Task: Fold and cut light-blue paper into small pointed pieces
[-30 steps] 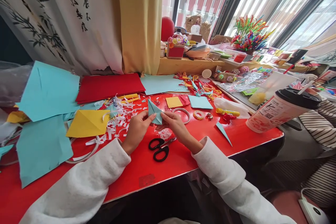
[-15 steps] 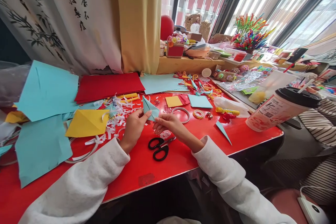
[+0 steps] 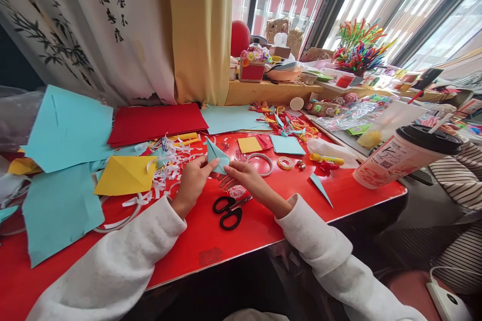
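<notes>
L hand (image 3: 193, 180) pinching folded blue paper (image 3: 217, 157), R hand (image 3: 246, 177) at its edge, grip unclear; both left of lidded cup (image 3: 393, 160) on tabletop (image 3: 259, 225), contents hidden.

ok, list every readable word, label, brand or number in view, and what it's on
"水": bamboo-painted curtain, left column.
"不": same curtain, right column; the other brush characters are too uncertain to quote.
Takeaway drink cup: label print and square code, too small to read.
Small blue label by the white paper shreds: unreadable.
</notes>
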Available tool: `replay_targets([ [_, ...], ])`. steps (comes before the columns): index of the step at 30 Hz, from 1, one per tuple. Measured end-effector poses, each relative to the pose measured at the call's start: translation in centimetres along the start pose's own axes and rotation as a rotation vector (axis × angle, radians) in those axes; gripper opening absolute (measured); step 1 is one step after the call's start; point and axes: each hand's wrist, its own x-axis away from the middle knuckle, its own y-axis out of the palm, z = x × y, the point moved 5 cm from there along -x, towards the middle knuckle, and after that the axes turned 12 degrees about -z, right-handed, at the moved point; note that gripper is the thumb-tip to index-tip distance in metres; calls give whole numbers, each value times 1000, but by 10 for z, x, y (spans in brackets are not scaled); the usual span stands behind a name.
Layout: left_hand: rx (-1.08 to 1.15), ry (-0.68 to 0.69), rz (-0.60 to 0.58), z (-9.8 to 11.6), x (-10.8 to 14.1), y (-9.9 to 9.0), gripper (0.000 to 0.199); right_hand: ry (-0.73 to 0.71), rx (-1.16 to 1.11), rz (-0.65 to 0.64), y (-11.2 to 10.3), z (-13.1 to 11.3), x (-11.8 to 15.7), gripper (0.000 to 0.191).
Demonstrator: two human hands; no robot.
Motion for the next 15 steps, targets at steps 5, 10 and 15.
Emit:
replay_targets([
  [5, 27, -22, -95, -3, -1, 5, 21, 10, -5, 63, -5, 2, 1, 26],
  [10, 24, -4, -99, 0, -1, 5, 20, 20, 7, 82, -6, 1, 0, 27],
  [15, -42, 6, -67, 0, 0, 3, 20, -91, -28, 157, -11, -3, 1, 24],
])
